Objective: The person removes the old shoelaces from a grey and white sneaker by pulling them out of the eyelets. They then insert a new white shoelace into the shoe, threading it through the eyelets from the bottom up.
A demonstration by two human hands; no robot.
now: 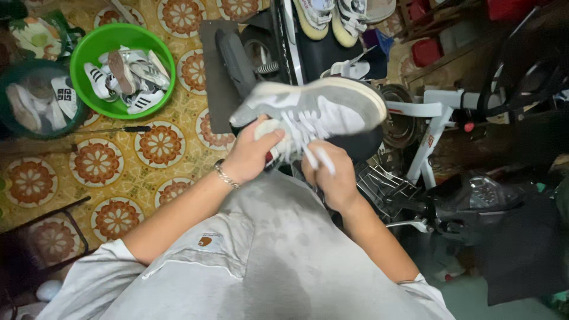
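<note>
the person holds a grey and white sneaker (314, 106) up in front of the chest, sole turned away and toe pointing to the person's left. the left hand (252, 155), with a metal bracelet (226, 175) at the wrist, is closed around the shoe's opening near the tongue, gripping it. the right hand (333, 178) is closed on the white laces (308, 145), pinching a lace end that sticks out between the fingers. below the hands is the person's grey t-shirt (267, 261). on the patterned tile floor (127, 172) to the left stands a green basin (121, 68) with several white and black sneakers inside, and just beside it a darker basin (38, 98) holding more shoes. another pair of pale sneakers (332, 18) sits at the top of the view, and a white metal frame (430, 133) stands to the right.
</note>
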